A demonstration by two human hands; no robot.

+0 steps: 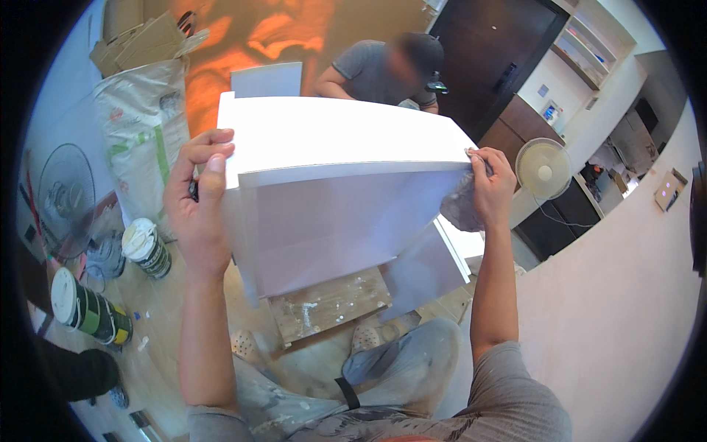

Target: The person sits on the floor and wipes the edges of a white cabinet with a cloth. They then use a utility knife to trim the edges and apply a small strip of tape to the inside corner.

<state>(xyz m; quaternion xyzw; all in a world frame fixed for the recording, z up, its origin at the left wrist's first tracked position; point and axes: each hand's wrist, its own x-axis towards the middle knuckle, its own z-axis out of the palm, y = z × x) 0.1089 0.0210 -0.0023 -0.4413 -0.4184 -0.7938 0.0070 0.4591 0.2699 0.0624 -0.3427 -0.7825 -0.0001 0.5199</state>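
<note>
A large white box-shaped furniture piece [346, 132], like a drawer or cabinet carcass, is tilted up in front of me. Its bright top panel faces me, above a shaded inner panel. My left hand [200, 195] grips its left edge, thumb on the near side; a small dark thing shows by the palm. At the far right corner, my right hand [492, 184] pinches the edge. A crumpled grey cloth or bag [462, 204] hangs beside that hand; whether the hand holds it, I cannot tell. Below the box stands a paint-spotted wooden stool [331, 306].
Another person [368, 70] in grey is beyond the box. White panels [427, 272] lean at its right. Paint buckets [92, 313], a white sack [143, 121] and a fan [66, 195] stand left; a second fan [543, 169] is right, near a dark door [493, 59].
</note>
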